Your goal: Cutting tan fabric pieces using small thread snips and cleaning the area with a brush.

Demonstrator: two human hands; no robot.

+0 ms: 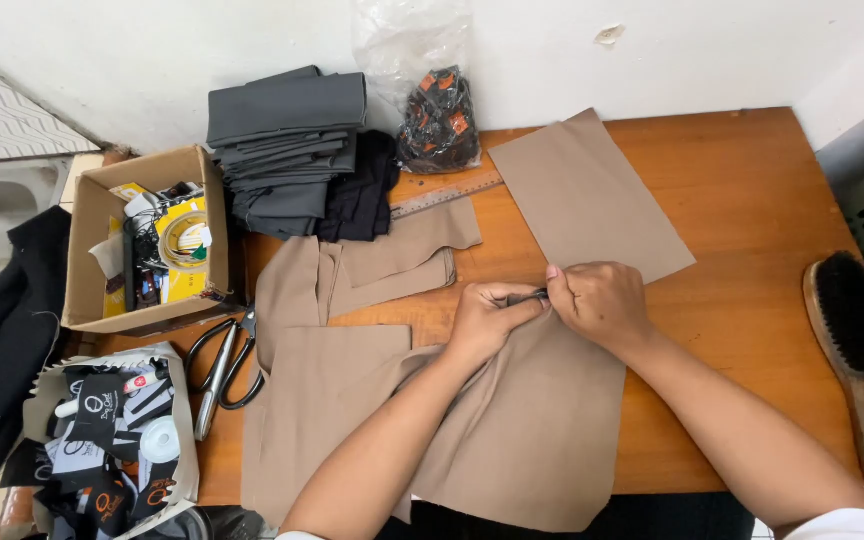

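A large piece of tan fabric [532, 430] lies on the wooden table [752, 190] in front of me. My left hand [487, 318] and my right hand [600, 302] meet at its upper edge. Both pinch that edge, together with a small dark thing [535, 295] between the fingertips. A flat tan rectangle [582, 195] lies just beyond my right hand. More tan pieces [352, 270] lie folded to the left of my left hand.
Black-handled scissors [222, 365] lie at the table's left. Behind them stands a cardboard box [87, 265] of odds and ends. Stacked grey and black cloth [292, 150], a wooden ruler [447, 195] and a plastic bag [437, 115] sit at the back. A brush [852, 330] lies far right.
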